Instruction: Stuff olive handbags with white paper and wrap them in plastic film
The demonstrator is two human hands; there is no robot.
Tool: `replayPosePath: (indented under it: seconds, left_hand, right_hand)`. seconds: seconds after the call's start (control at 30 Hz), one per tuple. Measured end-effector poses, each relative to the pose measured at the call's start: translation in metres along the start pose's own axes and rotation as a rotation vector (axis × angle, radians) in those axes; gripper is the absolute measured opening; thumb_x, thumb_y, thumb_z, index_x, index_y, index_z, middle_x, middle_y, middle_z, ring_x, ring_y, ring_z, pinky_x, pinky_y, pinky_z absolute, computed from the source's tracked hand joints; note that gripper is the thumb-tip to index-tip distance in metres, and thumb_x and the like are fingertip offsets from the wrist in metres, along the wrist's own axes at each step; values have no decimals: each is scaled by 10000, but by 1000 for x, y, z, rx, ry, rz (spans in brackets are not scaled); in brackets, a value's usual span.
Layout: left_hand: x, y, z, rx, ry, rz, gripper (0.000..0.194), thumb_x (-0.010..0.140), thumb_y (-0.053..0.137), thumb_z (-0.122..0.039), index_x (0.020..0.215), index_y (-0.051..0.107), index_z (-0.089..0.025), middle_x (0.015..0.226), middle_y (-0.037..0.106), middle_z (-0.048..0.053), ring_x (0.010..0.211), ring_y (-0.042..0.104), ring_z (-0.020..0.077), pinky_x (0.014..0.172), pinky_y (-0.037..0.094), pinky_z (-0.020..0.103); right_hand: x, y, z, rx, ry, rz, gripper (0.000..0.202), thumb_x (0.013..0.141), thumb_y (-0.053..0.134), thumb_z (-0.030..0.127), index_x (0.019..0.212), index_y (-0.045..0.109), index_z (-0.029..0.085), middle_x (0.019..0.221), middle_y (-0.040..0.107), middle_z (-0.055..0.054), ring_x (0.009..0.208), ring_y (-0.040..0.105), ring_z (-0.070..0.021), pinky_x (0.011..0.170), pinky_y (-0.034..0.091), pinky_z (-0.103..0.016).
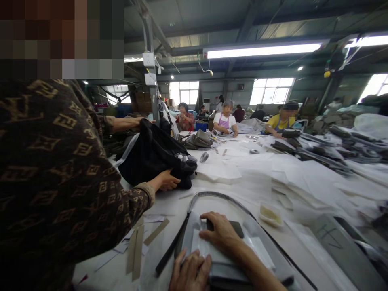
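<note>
In front of me on the table lies a grey bag (222, 273) with a dark strap (226, 195) arching over it. White sheet-like material and a clear film cover part of the bag. My right hand (222, 232) reaches across its upper part, thumb and forefinger apart, beside a dark rectangular patch (236, 229). Flat against the lower left edge rests my left hand (190, 270), its fingers stretched out and its wrist out of frame. Neither hand visibly grips anything.
At my left, a co-worker in a patterned top (100, 194) holds a black cloth bag (154, 157). A shallow dish of yellowish stuff (270, 214), beige strips (138, 250) and a grey-green box (348, 250) lie nearby. Bag pieces (297, 143) are piled farther right; people work beyond.
</note>
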State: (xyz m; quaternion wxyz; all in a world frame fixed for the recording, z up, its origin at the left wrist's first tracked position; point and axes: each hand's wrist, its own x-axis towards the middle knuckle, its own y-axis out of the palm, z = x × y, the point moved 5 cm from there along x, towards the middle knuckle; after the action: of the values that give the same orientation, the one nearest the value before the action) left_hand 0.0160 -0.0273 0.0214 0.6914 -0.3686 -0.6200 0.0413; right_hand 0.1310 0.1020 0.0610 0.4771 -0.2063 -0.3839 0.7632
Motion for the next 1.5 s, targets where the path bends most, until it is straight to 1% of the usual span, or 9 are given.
replayPosePath:
  seconds: [0.23, 0.37, 0.47, 0.6, 0.73, 0.87, 1.03, 1.33, 1.5]
  left_hand:
    - [-1, 0, 4, -17, 21, 96, 332, 892, 499, -134, 1164, 639, -261, 909, 735, -3, 976, 696, 176, 1022, 463, 330]
    - [14, -14, 18, -287, 83, 234, 393, 898, 584, -279, 1290, 571, -258, 1029, 728, 29, 993, 692, 180, 941, 526, 270]
    - [30, -13, 57, -604, -365, 219, 427, 897, 591, -343, 1316, 549, -276, 1195, 672, 60, 1111, 645, 204, 958, 518, 278]
    - [44, 20, 109, -1077, -1070, 105, 580, 806, 693, -372, 1316, 499, -173, 1294, 596, 159, 1217, 580, 279, 995, 505, 364]
    - [70, 54, 140, -1373, -1423, 15, 474, 784, 706, -218, 1212, 514, -150, 1356, 535, 188, 1261, 545, 275, 1040, 469, 391]
    - [88, 72, 146, -1420, -1419, 38, 397, 828, 660, -197, 1190, 512, -137, 1356, 534, 199, 1246, 558, 260, 1022, 482, 378]
    - [68, 79, 133, -1351, -1348, 116, 496, 750, 748, -246, 1194, 559, -130, 1307, 580, 201, 1193, 592, 280, 991, 490, 372]
    - [37, 23, 147, -1107, -1253, 154, 472, 654, 782, -339, 1076, 679, -154, 1217, 663, 137, 1199, 581, 277, 1071, 410, 397]
    - [28, 15, 116, -963, -1086, 359, 380, 707, 721, -310, 1062, 710, -174, 1135, 705, 117, 1096, 633, 281, 1021, 455, 407]
  right_hand:
    - [-1, -1, 0, 12, -4, -12, 417, 760, 697, 294, 1170, 670, 222, 1149, 678, -48, 1098, 582, -239, 977, 350, -328]
    - [-1, 0, -1, 16, -9, -9, 423, 765, 688, 320, 1178, 665, 234, 1128, 677, -44, 1074, 582, -241, 959, 358, -331]
    - [-1, 1, -1, 14, -8, 3, 427, 765, 682, 319, 1183, 665, 229, 1145, 676, -49, 1091, 578, -242, 970, 351, -332]
    - [-2, 0, 1, 19, 1, 9, 422, 761, 675, 307, 1176, 671, 228, 1138, 682, -47, 1090, 579, -242, 971, 350, -336]
    - [-2, -2, 4, 33, 4, 6, 424, 754, 677, 302, 1172, 673, 230, 1142, 682, -47, 1094, 577, -240, 972, 355, -328]
    - [-2, -2, 4, 33, 17, 10, 422, 746, 680, 293, 1163, 678, 225, 1152, 682, -51, 1106, 574, -243, 982, 354, -328]
    - [-2, -2, 2, 24, 3, 17, 416, 771, 673, 304, 1178, 668, 221, 1163, 678, -53, 1112, 574, -243, 991, 356, -339]
    - [-3, -1, -1, 4, -30, 32, 381, 822, 657, 351, 1180, 663, 221, 1156, 684, -66, 1098, 592, -251, 975, 375, -359]
    - [-1, 0, -5, -48, -10, 3, 362, 879, 589, 389, 1186, 657, 209, 1181, 675, -83, 1117, 584, -256, 982, 367, -371]
